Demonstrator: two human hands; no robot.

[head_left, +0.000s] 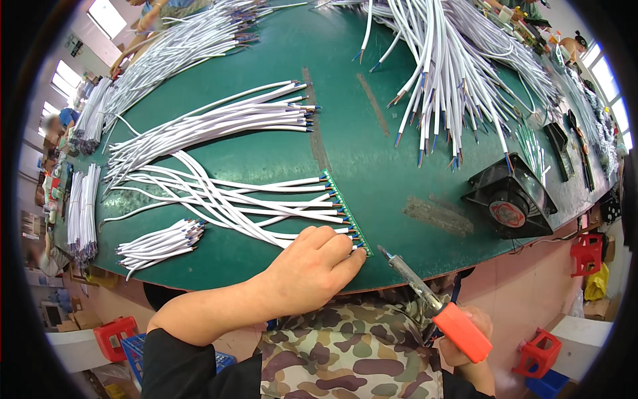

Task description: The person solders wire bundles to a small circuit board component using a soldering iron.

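Near the table's front edge, my left hand (pixel 316 269) is closed, thumb and fingers pinching the end of a white cable at the near end of a narrow green circuit board strip (pixel 344 209). Several white cables (pixel 292 203) lie side by side with their stripped ends along the strip's left edge; their other ends cross loosely to the left. My right hand (pixel 483 324) is wrapped round the red handle of a soldering iron (pixel 415 282). Its tip points up and left, just right of the strip's near end and apart from it. The pinched cable end is mostly hidden by my fingers.
Behind the strip lies a bundle of white cables (pixel 219 123), with a short bundle (pixel 163 246) at the near left. A large cable pile (pixel 452 86) covers the back right. A black fan (pixel 512 199) stands at right. Another person's arm (pixel 143 33) reaches in at the far left.
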